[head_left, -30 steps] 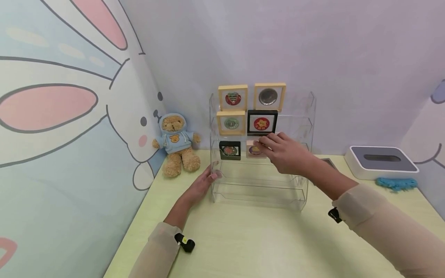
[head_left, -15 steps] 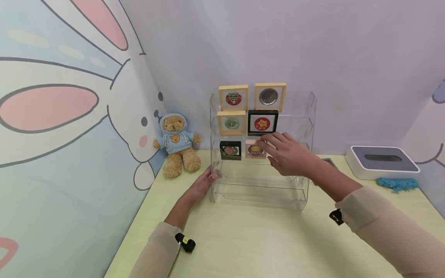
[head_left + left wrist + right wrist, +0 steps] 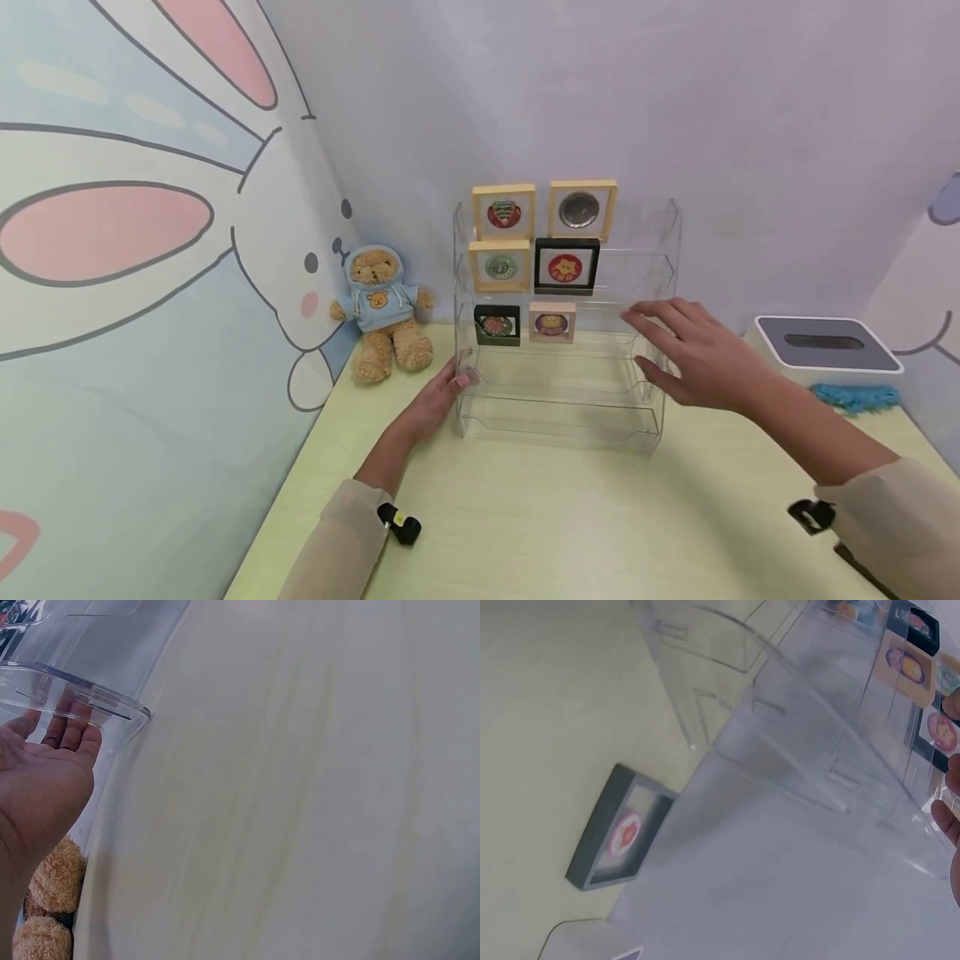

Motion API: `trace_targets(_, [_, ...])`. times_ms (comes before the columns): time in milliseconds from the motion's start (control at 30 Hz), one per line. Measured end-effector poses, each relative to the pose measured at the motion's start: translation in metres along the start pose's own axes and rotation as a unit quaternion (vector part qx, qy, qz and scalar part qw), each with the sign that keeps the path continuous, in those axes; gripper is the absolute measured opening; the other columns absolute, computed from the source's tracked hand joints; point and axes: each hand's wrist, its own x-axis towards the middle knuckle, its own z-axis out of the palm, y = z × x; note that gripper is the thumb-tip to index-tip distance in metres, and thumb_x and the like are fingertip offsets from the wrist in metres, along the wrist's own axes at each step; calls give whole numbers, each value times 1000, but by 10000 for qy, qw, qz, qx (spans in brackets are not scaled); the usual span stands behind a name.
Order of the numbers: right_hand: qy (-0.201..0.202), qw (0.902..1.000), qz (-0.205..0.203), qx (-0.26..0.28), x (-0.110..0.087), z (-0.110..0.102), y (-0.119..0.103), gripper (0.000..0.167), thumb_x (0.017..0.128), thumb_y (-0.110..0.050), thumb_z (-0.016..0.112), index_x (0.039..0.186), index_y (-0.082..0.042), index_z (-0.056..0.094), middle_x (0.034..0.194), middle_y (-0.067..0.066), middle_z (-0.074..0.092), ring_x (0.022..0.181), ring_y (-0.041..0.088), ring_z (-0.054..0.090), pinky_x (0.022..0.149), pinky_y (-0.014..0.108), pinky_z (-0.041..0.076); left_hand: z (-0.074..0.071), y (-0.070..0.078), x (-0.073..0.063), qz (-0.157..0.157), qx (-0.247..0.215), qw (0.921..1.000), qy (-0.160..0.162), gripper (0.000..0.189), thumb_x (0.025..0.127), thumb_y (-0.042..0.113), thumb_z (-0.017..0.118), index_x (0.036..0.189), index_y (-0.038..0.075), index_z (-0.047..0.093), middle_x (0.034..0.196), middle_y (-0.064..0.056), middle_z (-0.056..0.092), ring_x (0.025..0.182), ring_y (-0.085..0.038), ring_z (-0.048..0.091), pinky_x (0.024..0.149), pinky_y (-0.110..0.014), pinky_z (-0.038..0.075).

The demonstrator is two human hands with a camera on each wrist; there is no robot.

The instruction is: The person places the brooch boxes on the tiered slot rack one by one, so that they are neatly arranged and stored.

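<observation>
A clear acrylic tiered rack (image 3: 562,417) stands on the table, holding several small display frames with round badges. My left hand (image 3: 435,400) rests against its left side; in the left wrist view, that hand's extended fingers (image 3: 73,731) show through the clear plastic. Lowest of the filled tiers carries a black frame (image 3: 497,325) and, beside it, a pale pink frame (image 3: 552,322). My right hand (image 3: 693,358) hovers by the rack's right side, fingers loosely spread, holding nothing. Above are a black frame with a red star badge (image 3: 565,267) and light wooden frames (image 3: 499,267).
A teddy bear (image 3: 382,308) in a blue hoodie sits left of the rack. To the right are a white and grey tissue box (image 3: 825,343) and a fluffy blue item (image 3: 855,397). A dark frame (image 3: 619,829) lies on the table near the box. Walls stand behind and at left.
My right hand has drawn away from the pale pink frame to the right, leaving that frame on its tier. The left hand stays where it was.
</observation>
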Motion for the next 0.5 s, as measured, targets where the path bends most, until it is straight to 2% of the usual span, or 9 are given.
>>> trace_targets(33, [37, 10000, 75, -25, -9, -3, 0, 67, 117, -51, 37, 151, 1, 61, 138, 21, 67, 115, 42, 63, 94, 61, 53, 0, 0, 0, -13, 16, 10000, 15, 71, 113, 65, 47, 175, 37, 26, 156, -19, 58, 159, -40, 43, 136, -64, 21])
trace_targets(100, [109, 9996, 242, -25, -27, -10, 2, 69, 117, -54, 38, 150, 1, 63, 136, 20, 68, 113, 40, 63, 93, 58, 51, 0, -1, -1, -34, -33, 10000, 8, 70, 114, 64, 47, 176, 37, 26, 157, -20, 57, 160, -41, 42, 137, -64, 20])
trace_targets(167, [76, 9986, 515, 58, -49, -15, 3, 70, 116, -58, 40, 150, -1, 63, 136, 19, 68, 112, 39, 62, 98, 55, 48, 0, -2, -2, -53, -91, 9999, 6, 70, 115, 63, 47, 176, 37, 25, 158, -20, 57, 160, -41, 41, 137, -64, 20])
trace_targets(267, [-115, 9943, 1036, 235, -83, -24, 5, 63, 110, -53, 62, 150, -5, 64, 136, 17, 67, 113, 38, 61, 106, 52, 45, 0, -3, -2, -69, -197, 9998, 8, 71, 115, 61, 47, 176, 35, 24, 158, -20, 56, 160, -40, 41, 137, -63, 19])
trace_targets(333, [-317, 9888, 1425, 326, -106, -29, 6, 64, 101, -42, 79, 150, -6, 64, 136, 17, 66, 116, 40, 60, 107, 54, 43, 0, -4, -2, -66, -264, 9996, 18, 71, 115, 61, 47, 177, 33, 24, 156, -20, 56, 159, -38, 42, 138, -62, 19])
trace_targets(367, [-406, 9862, 1568, 347, -117, -31, 6, 67, 94, -36, 87, 149, -6, 64, 135, 18, 66, 117, 41, 60, 104, 55, 43, 1, -4, -2, -62, -299, 9995, 23, 71, 115, 60, 48, 177, 33, 24, 156, -20, 56, 159, -38, 42, 138, -61, 18])
trace_targets(467, [-628, 9784, 1952, 263, -149, -35, 5, 79, 79, -26, 97, 147, -5, 64, 135, 18, 66, 118, 42, 59, 100, 52, 40, 1, -4, -3, -60, -310, 9995, 41, 71, 116, 59, 48, 177, 32, 24, 155, -20, 56, 159, -39, 42, 138, -61, 18])
trace_targets(500, [-667, 9765, 2034, 248, -160, -36, 5, 81, 77, -26, 99, 147, -5, 64, 134, 18, 66, 117, 42, 59, 104, 49, 39, 1, -4, -3, -62, -264, 9996, 47, 71, 116, 60, 47, 177, 32, 24, 156, -20, 57, 159, -39, 41, 138, -62, 18])
